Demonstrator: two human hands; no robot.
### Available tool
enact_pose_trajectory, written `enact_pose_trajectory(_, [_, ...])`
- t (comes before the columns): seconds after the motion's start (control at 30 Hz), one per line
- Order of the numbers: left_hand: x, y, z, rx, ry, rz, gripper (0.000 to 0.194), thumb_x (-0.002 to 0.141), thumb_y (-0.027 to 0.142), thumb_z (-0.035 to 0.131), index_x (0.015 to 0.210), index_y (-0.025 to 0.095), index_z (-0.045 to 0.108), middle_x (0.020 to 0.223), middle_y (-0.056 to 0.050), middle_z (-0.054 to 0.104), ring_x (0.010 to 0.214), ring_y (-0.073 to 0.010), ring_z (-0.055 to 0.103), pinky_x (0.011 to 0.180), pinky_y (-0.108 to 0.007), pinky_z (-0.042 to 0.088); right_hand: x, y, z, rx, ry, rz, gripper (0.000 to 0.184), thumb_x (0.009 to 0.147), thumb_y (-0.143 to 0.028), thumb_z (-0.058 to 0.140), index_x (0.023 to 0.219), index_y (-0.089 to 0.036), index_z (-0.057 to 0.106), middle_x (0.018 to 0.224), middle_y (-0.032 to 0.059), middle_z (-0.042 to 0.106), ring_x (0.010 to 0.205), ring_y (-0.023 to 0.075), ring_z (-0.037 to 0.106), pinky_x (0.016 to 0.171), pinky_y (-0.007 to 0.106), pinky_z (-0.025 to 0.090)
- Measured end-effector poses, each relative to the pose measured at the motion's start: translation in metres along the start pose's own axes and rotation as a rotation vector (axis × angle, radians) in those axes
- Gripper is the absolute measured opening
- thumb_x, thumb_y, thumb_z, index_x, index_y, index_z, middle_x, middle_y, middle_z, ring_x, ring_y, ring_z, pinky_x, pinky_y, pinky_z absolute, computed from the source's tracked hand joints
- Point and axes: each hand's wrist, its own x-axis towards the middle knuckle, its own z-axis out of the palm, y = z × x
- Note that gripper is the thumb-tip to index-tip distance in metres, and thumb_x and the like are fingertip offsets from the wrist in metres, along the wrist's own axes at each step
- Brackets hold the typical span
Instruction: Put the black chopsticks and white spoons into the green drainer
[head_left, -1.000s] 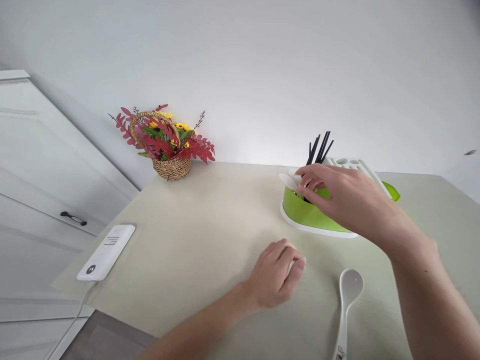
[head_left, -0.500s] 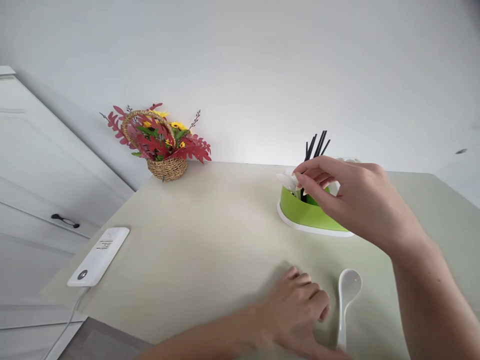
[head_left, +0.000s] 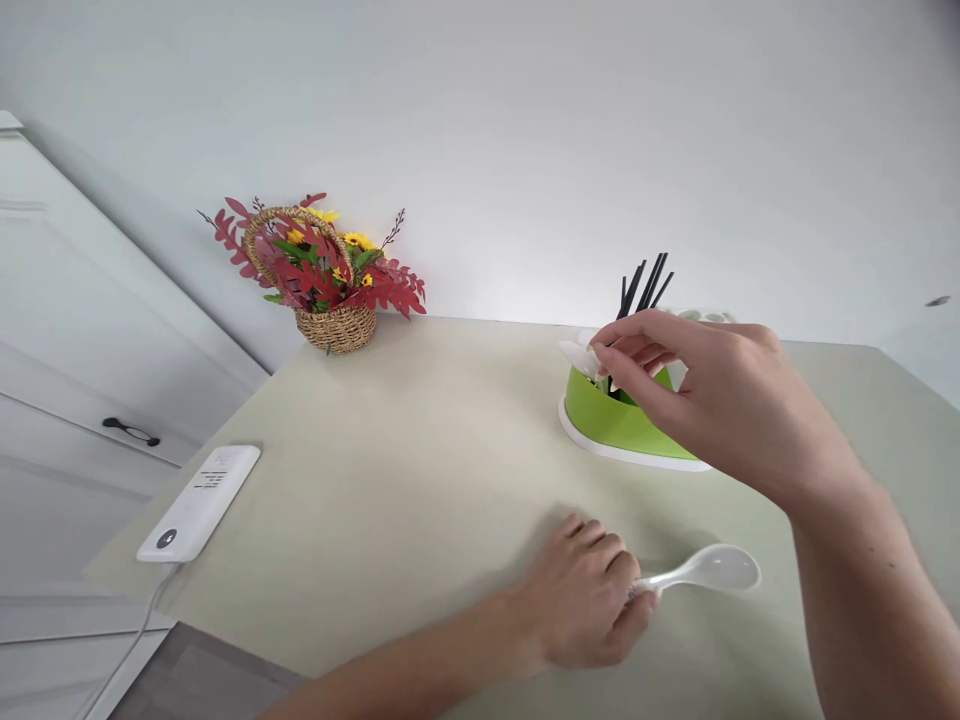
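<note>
My left hand, resting low over the table, is closed around the handle of a white spoon. That spoon's bowl points right. Further back stands a green utensil holder with a white base. My right hand reaches over it from the right, thumb and fingertips pinched on a second white spoon that leans out at the holder's left side. Most of this spoon's handle is hidden. Several black chopsticks stand upright in the holder behind my right fingers.
At the back left, a wicker basket holds red leaves and yellow flowers. A white power strip with a cable lies at the table's left edge, beside a white cabinet. The wall rises behind the table.
My left hand has closed on the spoon lying on the table and turned it from upright in view to sideways, bowl to the right. My right hand stays at the holder.
</note>
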Motion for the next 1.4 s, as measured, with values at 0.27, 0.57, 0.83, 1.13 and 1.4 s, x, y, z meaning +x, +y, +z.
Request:
enact_pose_trajectory(0.27, [0.001, -0.004, -0.013, -0.265, 0.255, -0.094, 0.032, 0.110, 0.034, 0.030, 0.084, 0.022, 0.044, 0.078, -0.002, 0.057, 0.071, -0.0169, 0.053, 0.076, -0.033, 0.042, -0.003, 0.004, -0.012, -0.016, 0.109, 0.022, 0.016, 0.098, -0.038, 0.062, 0.102, -0.029, 0.075, 0.084, 0.0003, 0.078, 0.073, 0.0215, 0.074, 0.062, 0.033, 0.054])
enact_pose_trajectory(0.57, [-0.001, -0.009, -0.018, -0.575, 0.540, -0.104, 0.029, 0.112, 0.036, 0.026, 0.085, 0.025, 0.033, 0.068, 0.003, 0.040, 0.062, -0.0157, 0.037, 0.067, -0.034, 0.037, -0.002, 0.002, -0.018, -0.023, 0.086, 0.063, 0.029, 0.098, -0.054, 0.060, 0.105, -0.030, 0.076, 0.115, 0.0041, 0.076, 0.081, 0.0214, 0.072, 0.061, 0.033, 0.051])
enact_pose_trajectory(0.83, [-0.006, -0.011, -0.019, -0.766, 0.572, -0.143, 0.030, 0.113, 0.041, 0.027, 0.092, 0.023, 0.037, 0.077, 0.002, 0.042, 0.066, -0.0138, 0.040, 0.064, -0.033, 0.037, -0.006, 0.005, -0.023, 0.192, -0.387, 0.072, 0.046, 0.101, -0.067, 0.052, 0.126, -0.034, 0.073, 0.093, 0.0016, 0.077, 0.067, 0.0176, 0.068, 0.056, 0.029, 0.050])
enact_pose_trajectory(1.13, [-0.004, -0.009, -0.020, -0.845, 0.525, -0.102, 0.033, 0.112, 0.053, 0.024, 0.097, 0.024, 0.033, 0.083, 0.001, 0.041, 0.066, -0.0129, 0.037, 0.062, -0.031, 0.037, -0.006, 0.004, -0.026, 0.456, -0.592, -0.073, 0.047, 0.101, -0.056, 0.059, 0.142, -0.032, 0.066, 0.088, 0.0031, 0.076, 0.072, 0.0194, 0.071, 0.061, 0.031, 0.058])
enact_pose_trajectory(1.4, [-0.001, -0.017, -0.012, -0.772, 0.504, -0.172, 0.030, 0.112, 0.051, 0.022, 0.114, 0.023, 0.034, 0.115, -0.011, 0.049, 0.092, -0.0181, 0.049, 0.088, -0.043, 0.049, -0.008, -0.006, -0.034, 0.335, -0.005, -0.011, 0.043, 0.102, -0.054, 0.056, 0.141, -0.039, 0.066, 0.104, 0.0044, 0.074, 0.066, 0.0189, 0.064, 0.060, 0.036, 0.056])
